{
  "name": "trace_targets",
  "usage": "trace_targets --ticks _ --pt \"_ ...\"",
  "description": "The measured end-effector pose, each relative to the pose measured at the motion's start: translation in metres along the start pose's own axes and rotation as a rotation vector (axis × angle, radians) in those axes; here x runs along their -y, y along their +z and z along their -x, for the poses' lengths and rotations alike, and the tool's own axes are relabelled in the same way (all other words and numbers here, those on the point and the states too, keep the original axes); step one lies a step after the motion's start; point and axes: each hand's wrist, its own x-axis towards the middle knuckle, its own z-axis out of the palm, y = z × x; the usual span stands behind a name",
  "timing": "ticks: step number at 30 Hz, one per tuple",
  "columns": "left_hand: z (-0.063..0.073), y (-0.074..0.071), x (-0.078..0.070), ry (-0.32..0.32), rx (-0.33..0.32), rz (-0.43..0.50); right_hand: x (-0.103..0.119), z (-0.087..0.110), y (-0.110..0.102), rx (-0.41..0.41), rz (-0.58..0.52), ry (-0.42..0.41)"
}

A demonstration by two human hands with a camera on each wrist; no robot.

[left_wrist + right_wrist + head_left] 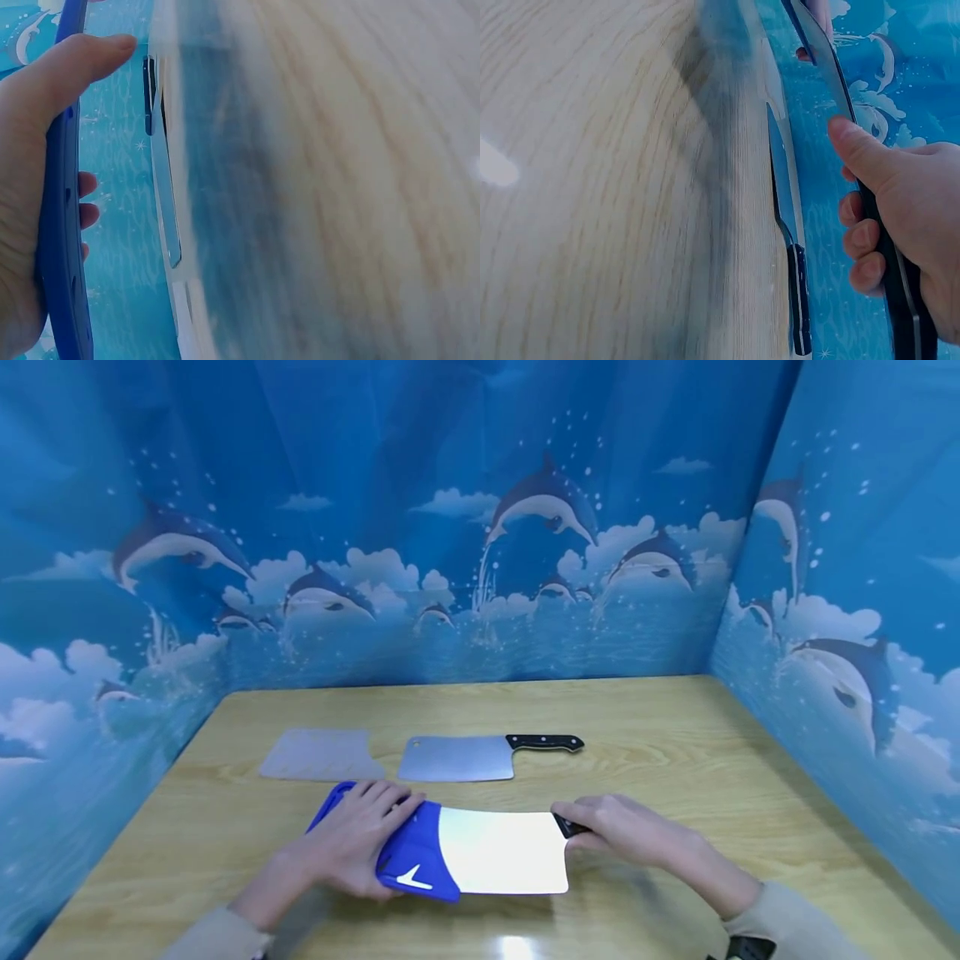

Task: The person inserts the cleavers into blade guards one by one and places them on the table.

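A broad-bladed cleaver (504,852) is held above the table, with the left end of its blade inside a blue blade cover (420,847). My left hand (356,843) grips the cover, thumb on one side and fingertips round the other in the left wrist view. In the right wrist view my right hand (907,202) has its fingers wrapped round the cleaver's black handle (877,225). Behind them a second cleaver (459,758) lies flat, its black handle pointing right. To its left lies a pale, translucent blade cover (321,756).
The light wood table (637,718) stands against a blue curtain (420,460) printed with dolphins, which also closes off both sides. A bright reflection shows on the tabletop near the front edge.
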Motion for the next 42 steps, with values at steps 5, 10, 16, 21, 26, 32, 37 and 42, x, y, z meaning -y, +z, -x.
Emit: trace_targets --ticks 5,10,16,21,26,32,37,42 --pt "-0.001 -0.002 0.0 -0.009 0.006 -0.017 -0.003 -0.003 0.002 -0.014 0.008 -0.02" --pt "-0.001 -0.005 0.001 -0.027 0.024 -0.02 -0.004 -0.006 0.0 -0.042 0.044 -0.05" --pt "-0.002 -0.006 0.002 -0.033 0.028 -0.027 -0.005 -0.009 -0.002 -0.048 0.043 -0.06" --pt "-0.002 -0.006 0.001 -0.03 0.013 -0.026 -0.004 -0.009 -0.004 -0.08 0.062 -0.097" --pt "-0.004 -0.005 -0.001 -0.062 0.014 -0.011 -0.001 -0.01 -0.003 -0.109 0.052 -0.111" --pt "-0.004 -0.003 -0.003 -0.085 0.046 -0.005 0.002 -0.013 0.002 -0.052 0.016 -0.04" --pt "-0.005 -0.003 -0.002 -0.097 0.068 -0.007 0.005 -0.012 0.001 -0.025 0.023 0.014" --pt "-0.007 -0.005 0.001 -0.095 0.06 -0.008 0.004 -0.013 0.001 -0.045 0.03 0.009"
